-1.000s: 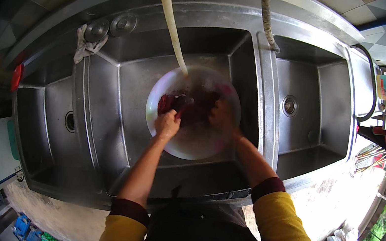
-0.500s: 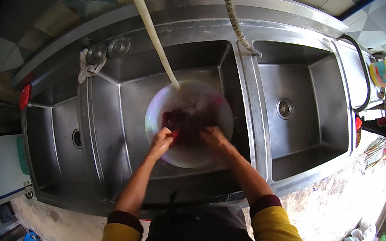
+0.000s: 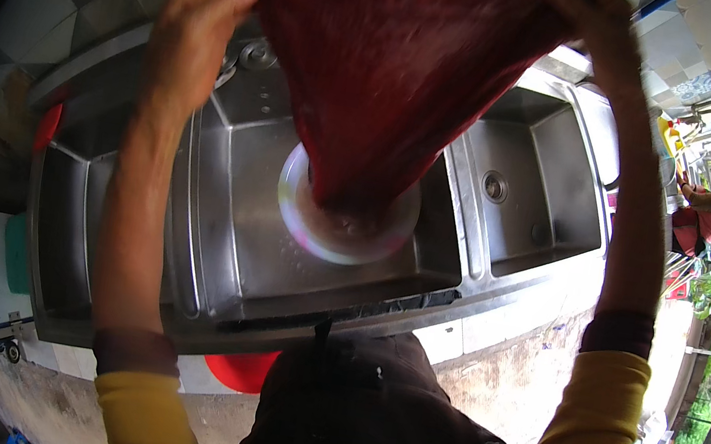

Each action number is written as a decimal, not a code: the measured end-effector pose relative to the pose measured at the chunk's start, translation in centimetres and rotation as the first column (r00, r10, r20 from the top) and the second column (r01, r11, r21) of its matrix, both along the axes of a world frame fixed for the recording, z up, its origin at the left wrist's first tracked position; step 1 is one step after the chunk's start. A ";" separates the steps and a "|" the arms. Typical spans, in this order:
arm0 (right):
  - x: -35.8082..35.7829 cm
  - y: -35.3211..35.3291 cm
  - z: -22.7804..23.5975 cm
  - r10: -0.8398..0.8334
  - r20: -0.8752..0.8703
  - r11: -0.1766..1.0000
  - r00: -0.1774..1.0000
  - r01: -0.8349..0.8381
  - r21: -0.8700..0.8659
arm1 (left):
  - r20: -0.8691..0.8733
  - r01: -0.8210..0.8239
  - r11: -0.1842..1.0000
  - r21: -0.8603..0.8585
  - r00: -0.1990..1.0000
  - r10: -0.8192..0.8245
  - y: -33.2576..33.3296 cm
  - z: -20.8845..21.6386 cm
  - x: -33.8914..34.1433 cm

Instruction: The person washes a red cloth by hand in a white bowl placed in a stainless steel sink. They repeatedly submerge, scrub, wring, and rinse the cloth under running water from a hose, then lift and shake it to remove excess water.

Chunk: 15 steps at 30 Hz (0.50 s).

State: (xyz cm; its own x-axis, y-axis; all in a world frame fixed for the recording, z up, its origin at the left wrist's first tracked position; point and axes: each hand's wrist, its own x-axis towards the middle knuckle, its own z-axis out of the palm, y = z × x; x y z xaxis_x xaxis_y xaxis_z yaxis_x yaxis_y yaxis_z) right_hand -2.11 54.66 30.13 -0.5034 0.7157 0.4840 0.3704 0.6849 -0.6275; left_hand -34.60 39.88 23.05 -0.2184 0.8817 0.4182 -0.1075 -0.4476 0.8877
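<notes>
A wet dark red cloth (image 3: pixel 387 71) hangs stretched out between my raised hands, its lower end gathered in a pale round basin (image 3: pixel 291 189). My left hand (image 3: pixel 201 24) pinches the upper left corner of the cloth. Up at the top right, my right hand (image 3: pixel 596 24) grips the opposite corner, dim and slightly blurred. Reddish water shows in the basin, which sits in the middle compartment of a steel sink (image 3: pixel 236 223). The cloth covers the back of that compartment.
Steel compartments lie left (image 3: pixel 67 216) and right (image 3: pixel 536 185) of the middle one. A metal lid (image 3: pixel 257 55) rests behind the sink. Below its front edge, a red tub (image 3: pixel 239 370) shows beside my dark apron. Another person (image 3: pixel 708 215) is at the far right, near a yellow container (image 3: pixel 670 136).
Both hands have risen from the basin and spread apart, lifting the red cloth out of the water and opening it. The pale hose is now hidden.
</notes>
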 end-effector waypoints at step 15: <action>-0.8 2.7 -26.0 0.230 0.186 0.763 0.955 -0.058 -0.644 | -0.336 0.044 0.827 -0.561 0.900 -0.276 3.4 -23.3 0.6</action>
